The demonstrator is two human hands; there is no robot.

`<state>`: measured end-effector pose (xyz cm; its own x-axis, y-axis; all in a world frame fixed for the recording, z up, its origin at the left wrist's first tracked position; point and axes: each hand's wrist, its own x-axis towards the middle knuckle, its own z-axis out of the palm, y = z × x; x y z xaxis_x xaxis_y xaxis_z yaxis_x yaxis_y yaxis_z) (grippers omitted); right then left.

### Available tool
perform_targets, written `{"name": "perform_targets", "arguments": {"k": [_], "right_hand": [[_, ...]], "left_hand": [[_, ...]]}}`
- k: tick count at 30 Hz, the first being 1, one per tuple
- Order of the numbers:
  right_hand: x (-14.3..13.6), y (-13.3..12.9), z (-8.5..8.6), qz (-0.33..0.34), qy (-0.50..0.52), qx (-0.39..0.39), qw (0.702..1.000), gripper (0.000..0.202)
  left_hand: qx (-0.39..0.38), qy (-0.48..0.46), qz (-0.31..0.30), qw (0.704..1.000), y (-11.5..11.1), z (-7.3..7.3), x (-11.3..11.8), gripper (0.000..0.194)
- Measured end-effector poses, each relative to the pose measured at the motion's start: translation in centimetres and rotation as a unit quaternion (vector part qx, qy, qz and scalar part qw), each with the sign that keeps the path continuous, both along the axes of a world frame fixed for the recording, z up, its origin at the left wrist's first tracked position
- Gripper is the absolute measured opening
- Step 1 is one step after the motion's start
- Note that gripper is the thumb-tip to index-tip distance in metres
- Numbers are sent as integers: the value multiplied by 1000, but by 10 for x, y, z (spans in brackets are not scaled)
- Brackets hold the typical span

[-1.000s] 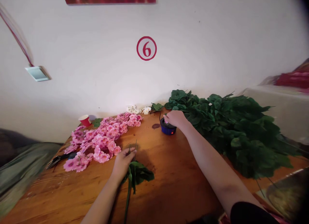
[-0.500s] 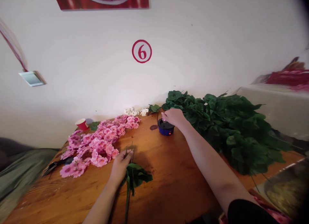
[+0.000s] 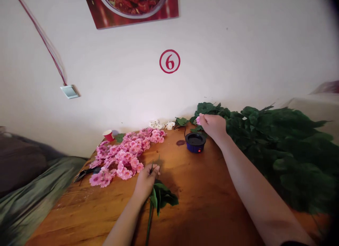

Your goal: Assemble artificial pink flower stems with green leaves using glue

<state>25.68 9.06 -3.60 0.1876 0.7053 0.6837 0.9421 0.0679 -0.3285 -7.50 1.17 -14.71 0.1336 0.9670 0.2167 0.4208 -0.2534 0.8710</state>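
My left hand (image 3: 146, 180) is closed around a green artificial stem (image 3: 149, 221) low over the front of the table. Dark green leaves (image 3: 163, 198) hang from that stem, and thin bare tips poke up past my fingers. My right hand (image 3: 214, 126) pinches a small pink flower (image 3: 198, 120), raised behind and to the right of a round blue pot (image 3: 195, 143). The pot has a black rim, dark contents and a lit red switch on its front. Whatever stem the pink flower has is hidden by my fingers.
Pink artificial flowers (image 3: 127, 152) lie heaped on the left of the wooden table (image 3: 201, 203), near black-handled tool (image 3: 86, 173) and a red paper cup (image 3: 108, 135). White flowers (image 3: 156, 124) lie along the wall. A big pile of green leaves (image 3: 286, 143) covers the right side.
My right hand has lifted the pink flower up from the blue pot and moved off to its right. The left hand keeps its hold on the leafy stem. The view has shifted.
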Motion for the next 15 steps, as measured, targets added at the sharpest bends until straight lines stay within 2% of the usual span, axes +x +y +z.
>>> {"name": "perform_targets", "arguments": {"k": [2, 4, 6, 7, 10, 11, 13, 15], "right_hand": [[0, -5, 2, 21, 51, 74, 996, 51], [-4, -9, 6, 62, 102, 106, 987, 50], [-12, -12, 10, 128, 195, 125, 964, 48], [-16, -13, 13, 164, 254, 138, 943, 47], [-34, -21, 23, 250, 424, 170, 854, 43], [-40, -25, 26, 274, 462, 162, 828, 43], [-56, -35, 22, 326, 515, 97, 787, 43], [-72, -45, 5, 363, 552, -7, 751, 38]], "left_hand": [[21, 28, 14, 999, -4, 4, 0, 37], [59, 63, 25, 996, -10, 10, 1, 35], [101, 102, 34, 989, -15, 17, 1, 31], [122, 123, 36, 984, -18, 19, 1, 28], [178, 179, 38, 967, -22, 21, 3, 23], [190, 193, 38, 962, -23, 19, 3, 23], [198, 211, 38, 957, -23, 16, 5, 24], [192, 231, 31, 953, -24, 12, 6, 26]]}}
